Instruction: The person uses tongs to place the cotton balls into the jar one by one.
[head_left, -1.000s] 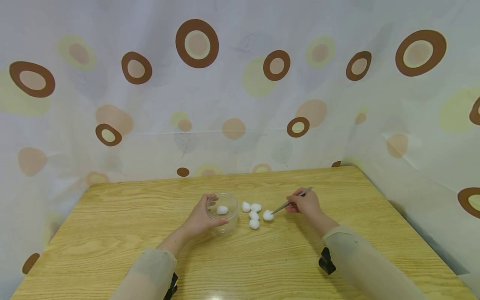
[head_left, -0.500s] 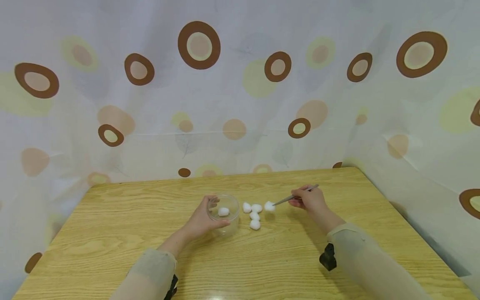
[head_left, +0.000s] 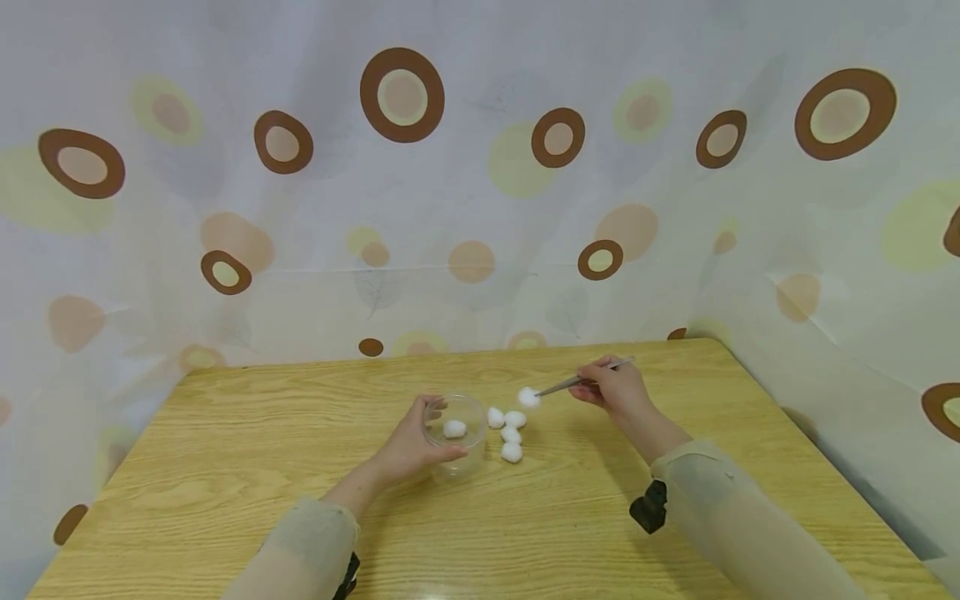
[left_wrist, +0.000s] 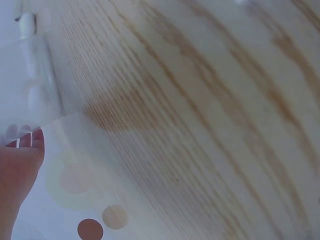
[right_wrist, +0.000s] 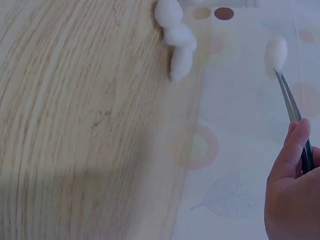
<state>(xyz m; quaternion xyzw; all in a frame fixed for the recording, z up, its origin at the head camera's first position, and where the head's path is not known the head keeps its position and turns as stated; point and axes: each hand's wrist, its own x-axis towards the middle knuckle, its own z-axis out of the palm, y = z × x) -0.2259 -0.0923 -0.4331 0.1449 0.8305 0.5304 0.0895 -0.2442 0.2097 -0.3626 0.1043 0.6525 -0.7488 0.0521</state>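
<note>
Nearest are two pale sleeves, a black device strapped by the right one, over the near part of the wood-grain bench. Beyond them the two hands work well apart: the left hand is curled round a clear, uncovered container, thumb along the near side and fingers round the far side, with one white cotton ball inside it. Just right of the container lie four loose cotton balls in a short crooked line. Past these, the right hand pinches grey tweezers, whose tips grip another ball, the held ball, which looks raised off the bench beyond the loose group. The step in hand appears to be carrying that ball in the tweezers; it should go best with a light, even pinch, since only one end is caught and a jolt could shake it free. Passing high enough to miss the loose balls would help, as would keeping the left hand's grip steady so the container does not shift. Behind the bench hangs a cloth printed with rings, dots and faint leaves; no brand, label or writing can be read anywhere.
</note>
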